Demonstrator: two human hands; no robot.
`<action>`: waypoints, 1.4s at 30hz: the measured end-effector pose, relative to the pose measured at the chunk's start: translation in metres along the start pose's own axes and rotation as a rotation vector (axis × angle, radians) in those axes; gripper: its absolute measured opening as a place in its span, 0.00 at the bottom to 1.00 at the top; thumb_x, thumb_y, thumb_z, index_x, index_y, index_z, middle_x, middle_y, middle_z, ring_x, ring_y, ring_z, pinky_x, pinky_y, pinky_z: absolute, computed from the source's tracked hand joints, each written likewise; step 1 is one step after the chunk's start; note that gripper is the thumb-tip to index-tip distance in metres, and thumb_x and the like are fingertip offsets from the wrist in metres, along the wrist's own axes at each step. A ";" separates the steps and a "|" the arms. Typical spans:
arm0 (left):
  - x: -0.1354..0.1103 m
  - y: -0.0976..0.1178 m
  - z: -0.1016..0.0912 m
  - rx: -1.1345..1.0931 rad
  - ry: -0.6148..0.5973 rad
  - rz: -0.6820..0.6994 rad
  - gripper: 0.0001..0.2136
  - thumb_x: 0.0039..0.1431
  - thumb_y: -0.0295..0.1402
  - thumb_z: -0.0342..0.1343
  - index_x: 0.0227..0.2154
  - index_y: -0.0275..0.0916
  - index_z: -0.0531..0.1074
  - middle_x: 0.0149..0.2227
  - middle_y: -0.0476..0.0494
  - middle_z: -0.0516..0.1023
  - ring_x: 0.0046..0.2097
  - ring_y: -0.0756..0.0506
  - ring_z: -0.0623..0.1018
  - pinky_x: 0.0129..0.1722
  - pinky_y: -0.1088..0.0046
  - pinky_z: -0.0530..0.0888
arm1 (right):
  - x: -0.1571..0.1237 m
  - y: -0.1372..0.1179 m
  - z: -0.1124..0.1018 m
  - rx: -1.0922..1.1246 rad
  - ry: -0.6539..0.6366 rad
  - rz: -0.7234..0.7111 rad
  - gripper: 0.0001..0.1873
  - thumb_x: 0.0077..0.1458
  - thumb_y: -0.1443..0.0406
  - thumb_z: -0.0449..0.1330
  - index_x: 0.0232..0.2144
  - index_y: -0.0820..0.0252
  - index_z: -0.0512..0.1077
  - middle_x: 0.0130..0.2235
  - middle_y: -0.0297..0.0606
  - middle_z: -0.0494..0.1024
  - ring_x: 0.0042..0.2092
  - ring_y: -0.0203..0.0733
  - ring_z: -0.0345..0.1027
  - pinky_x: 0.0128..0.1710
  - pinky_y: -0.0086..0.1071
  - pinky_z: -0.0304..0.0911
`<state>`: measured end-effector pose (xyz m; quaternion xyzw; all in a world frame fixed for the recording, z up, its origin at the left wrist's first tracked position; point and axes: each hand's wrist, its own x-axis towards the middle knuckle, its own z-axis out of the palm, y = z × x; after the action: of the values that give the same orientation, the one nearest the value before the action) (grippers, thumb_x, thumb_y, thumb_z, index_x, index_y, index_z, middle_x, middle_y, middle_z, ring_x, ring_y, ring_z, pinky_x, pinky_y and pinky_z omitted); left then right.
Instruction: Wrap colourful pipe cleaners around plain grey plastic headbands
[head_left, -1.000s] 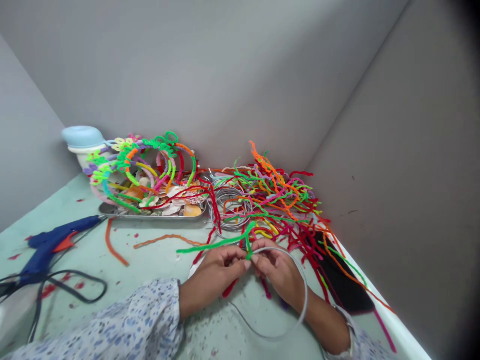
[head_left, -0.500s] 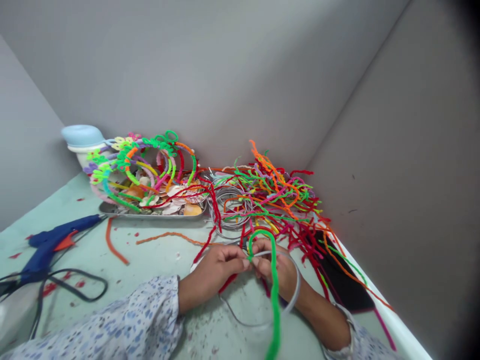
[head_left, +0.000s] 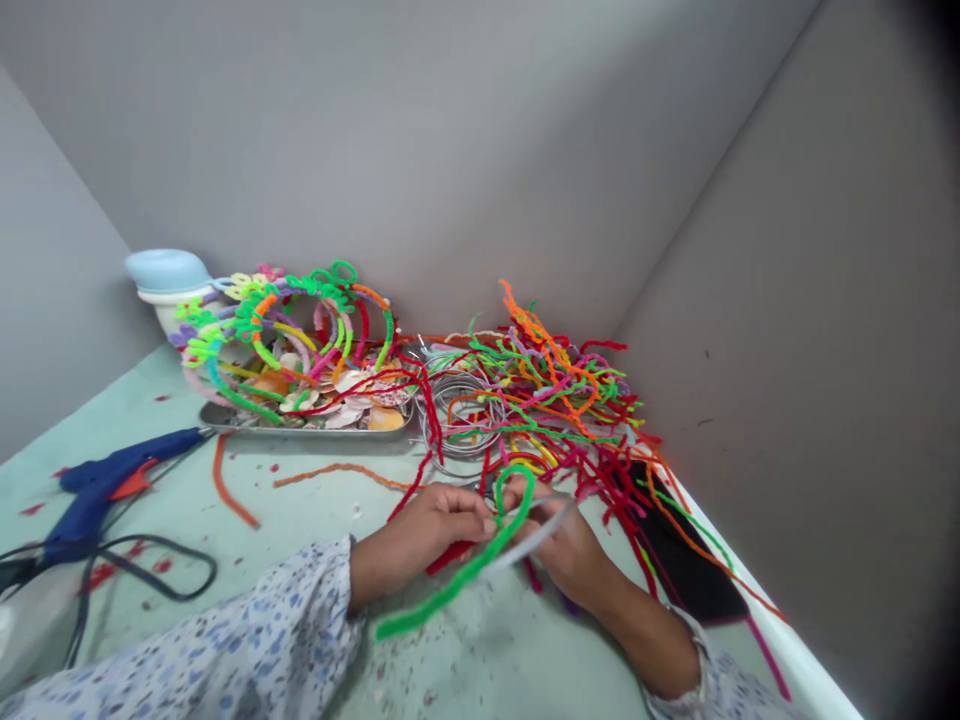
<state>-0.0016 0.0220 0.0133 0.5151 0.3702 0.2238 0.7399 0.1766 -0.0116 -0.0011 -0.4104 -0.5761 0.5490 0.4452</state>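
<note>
Head view: left hand [head_left: 431, 525] and right hand [head_left: 562, 548] meet low centre over the counter [head_left: 247, 545], left grip pinched narrow on a green pipe cleaner [head_left: 465, 575], right grip closed on a grey headband [head_left: 536, 535], the two touching where the green loops at the fingertips. Loose green tail runs down-left toward the left sleeve; headband lies across the right hand. Just behind the hands a tangled pile of pipe cleaners [head_left: 559, 395] with bare metal headbands [head_left: 461, 410] in it, tray of shells [head_left: 300, 428] and decorated headbands [head_left: 259, 320] further left, blue glue gun [head_left: 105, 482] well apart at far left.
</note>
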 end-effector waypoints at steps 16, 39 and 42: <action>0.002 -0.003 -0.007 -0.064 -0.095 0.007 0.09 0.45 0.36 0.62 0.22 0.34 0.77 0.14 0.52 0.67 0.17 0.55 0.60 0.17 0.76 0.52 | 0.002 0.003 -0.004 0.003 -0.086 -0.036 0.08 0.52 0.61 0.61 0.30 0.59 0.69 0.25 0.32 0.73 0.25 0.34 0.62 0.24 0.27 0.57; 0.008 -0.013 -0.017 -0.128 -0.175 -0.054 0.07 0.43 0.33 0.62 0.23 0.33 0.75 0.21 0.48 0.74 0.18 0.55 0.63 0.17 0.77 0.52 | 0.002 0.004 -0.008 -0.084 -0.080 -0.144 0.12 0.50 0.57 0.65 0.29 0.58 0.70 0.30 0.33 0.69 0.31 0.36 0.63 0.30 0.28 0.61; 0.007 -0.012 -0.016 -0.114 -0.212 -0.034 0.08 0.46 0.34 0.61 0.24 0.32 0.76 0.21 0.48 0.73 0.17 0.56 0.61 0.16 0.77 0.50 | 0.002 0.004 -0.007 -0.051 -0.096 -0.122 0.13 0.50 0.55 0.64 0.29 0.58 0.70 0.29 0.33 0.71 0.30 0.37 0.65 0.31 0.29 0.62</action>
<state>-0.0104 0.0320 -0.0033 0.4867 0.2850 0.1762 0.8067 0.1830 -0.0077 -0.0047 -0.3589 -0.6344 0.5253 0.4390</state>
